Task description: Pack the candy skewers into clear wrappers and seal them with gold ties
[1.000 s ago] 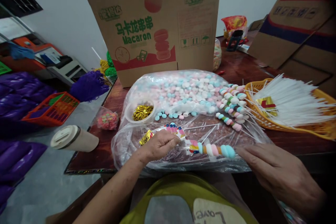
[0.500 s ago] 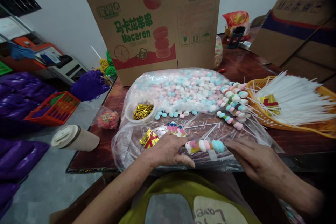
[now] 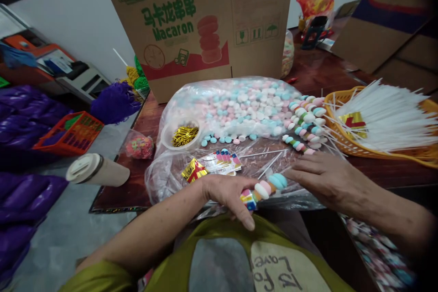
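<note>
A marshmallow skewer [image 3: 264, 189] with pink, white, blue and orange pieces slants over the plastic sheet, its coloured card label at the lower left end. My left hand [image 3: 232, 194] curls around that labelled end; the thumb sticks out and some fingers are hidden. Just past the blue end, my right hand [image 3: 325, 180] has its fingers stretched out, and I see nothing held in it. Printed cards [image 3: 222, 162] and a gold packet [image 3: 194, 170] lie beyond my left hand. Finished marshmallow skewers [image 3: 304, 130] are piled beyond my right hand.
A clear bag of loose marshmallows [image 3: 239, 105] spreads in front of a large carton [image 3: 205, 23]. Left of it is a bowl of gold twist ties [image 3: 162, 139]. At right, a yellow basket [image 3: 345, 148] holds white sticks. A lidded cup [image 3: 112, 171] stands near the left edge.
The skewer has tilted, its labelled end lower and nearer my body. My left hand has come closer around that end. My right hand has shifted slightly up and left. The camera view has shifted.
</note>
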A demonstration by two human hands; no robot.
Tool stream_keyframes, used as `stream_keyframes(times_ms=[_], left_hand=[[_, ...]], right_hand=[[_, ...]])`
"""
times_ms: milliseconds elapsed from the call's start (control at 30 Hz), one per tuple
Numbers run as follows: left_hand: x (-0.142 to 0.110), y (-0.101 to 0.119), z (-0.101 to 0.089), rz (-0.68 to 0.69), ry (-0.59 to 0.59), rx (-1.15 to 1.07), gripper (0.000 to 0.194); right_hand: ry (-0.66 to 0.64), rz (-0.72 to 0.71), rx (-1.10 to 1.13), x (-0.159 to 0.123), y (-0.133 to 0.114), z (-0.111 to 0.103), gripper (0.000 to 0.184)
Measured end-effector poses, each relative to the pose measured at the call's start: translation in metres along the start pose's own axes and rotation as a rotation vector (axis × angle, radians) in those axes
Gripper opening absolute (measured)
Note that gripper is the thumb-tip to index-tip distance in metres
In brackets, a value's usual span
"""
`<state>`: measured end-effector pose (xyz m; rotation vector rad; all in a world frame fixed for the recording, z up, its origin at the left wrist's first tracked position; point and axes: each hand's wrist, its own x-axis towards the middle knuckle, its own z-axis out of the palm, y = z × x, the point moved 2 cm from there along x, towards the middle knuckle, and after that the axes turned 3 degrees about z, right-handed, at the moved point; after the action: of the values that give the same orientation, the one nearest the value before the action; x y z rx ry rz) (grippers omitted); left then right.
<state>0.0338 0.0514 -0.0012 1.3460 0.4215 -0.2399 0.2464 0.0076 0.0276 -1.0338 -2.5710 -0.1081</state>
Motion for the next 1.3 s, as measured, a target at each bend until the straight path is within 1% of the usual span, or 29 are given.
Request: stream_keyframes(times_ms=[67,133,200,267,300,333,400,467,500,567,600,633,667,700,733,800,867,933,1000,1033,1100,1133,1200,1233,1300], left_hand=[[-0.003,0.0,0.003,0.015,-0.096,-0.179,0.071],[-0.003,-0.001,0.008,0.044,-0.144,-0.288,0.072],[-0.001,-0.002,0.012,0.075,-0.137,-0.343,0.076],[0.003,-0.002,0.013,0.079,-0.075,-0.316,0.086],[0.004,-0.002,0.013,0.064,-0.029,-0.245,0.091],[0.006,-0.001,0.011,0.045,0.027,-0.121,0.096],[0.008,0.001,0.007,0.003,0.176,0.256,0.103],[0.008,0.004,0.003,-0.058,0.355,0.656,0.106],[0.007,0.005,0.001,-0.101,0.445,0.807,0.107],[0.003,0.004,-0.003,-0.208,0.601,0.978,0.102],[0.001,0.003,-0.004,-0.256,0.648,1.009,0.092],[0.0,0.001,-0.005,-0.295,0.671,1.014,0.079],[-0.002,-0.002,-0.005,-0.324,0.672,1.0,0.065],[-0.002,-0.004,-0.005,-0.339,0.651,0.976,0.055],[-0.002,-0.007,-0.005,-0.345,0.618,0.945,0.05],[0.0,-0.012,-0.003,-0.325,0.559,0.893,0.048],[0.005,-0.017,-0.001,-0.291,0.521,0.838,0.049],[0.01,-0.021,0.001,-0.244,0.509,0.731,0.052],[0.016,-0.023,0.002,-0.181,0.529,0.605,0.06],[0.019,-0.023,0.002,-0.154,0.539,0.564,0.065],[0.022,-0.02,0.002,-0.126,0.532,0.553,0.075],[0.022,-0.017,0.001,-0.114,0.516,0.573,0.08],[0.018,-0.01,0.0,-0.068,0.487,0.622,0.092],[0.013,-0.006,-0.001,-0.036,0.482,0.654,0.098],[0.002,-0.001,-0.002,-0.001,0.495,0.784,0.103]], right_hand=[[0.034,-0.091,-0.015,0.002,0.0,-0.003,0.026],[0.077,-0.133,-0.019,0.002,-0.003,-0.003,0.024],[0.105,-0.142,-0.034,0.0,-0.008,-0.001,0.022],[0.114,-0.151,-0.058,-0.004,-0.013,0.005,0.022],[0.108,-0.152,-0.068,-0.007,-0.016,0.008,0.022],[0.096,-0.151,-0.076,-0.009,-0.018,0.012,0.023],[0.067,-0.124,-0.084,-0.014,-0.021,0.02,0.023],[0.044,-0.044,-0.082,-0.017,-0.02,0.026,0.024],[0.039,0.007,-0.072,-0.019,-0.019,0.028,0.024],[0.034,0.09,-0.022,-0.022,-0.016,0.032,0.024],[0.029,0.112,0.02,-0.024,-0.015,0.035,0.023],[0.027,0.12,0.068,-0.025,-0.014,0.037,0.023],[0.025,0.127,0.113,-0.025,-0.014,0.039,0.023],[0.02,0.133,0.149,-0.025,-0.014,0.041,0.022],[0.012,0.139,0.169,-0.025,-0.014,0.043,0.022],[-0.02,0.146,0.147,-0.023,-0.015,0.047,0.023],[-0.045,0.126,0.059,-0.019,-0.016,0.049,0.024],[-0.017,0.071,-0.043,-0.015,-0.018,0.049,0.023],[0.032,-0.002,-0.104,-0.013,-0.021,0.049,0.02],[0.035,-0.03,-0.107,-0.013,-0.023,0.049,0.019],[-0.016,-0.048,-0.062,-0.015,-0.026,0.053,0.018],[-0.06,-0.028,-0.024,-0.017,-0.026,0.055,0.017],[-0.136,0.057,0.062,-0.022,-0.024,0.058,0.018],[-0.147,0.112,0.103,-0.025,-0.022,0.059,0.019],[-0.115,0.198,0.173,-0.03,-0.017,0.059,0.022]])
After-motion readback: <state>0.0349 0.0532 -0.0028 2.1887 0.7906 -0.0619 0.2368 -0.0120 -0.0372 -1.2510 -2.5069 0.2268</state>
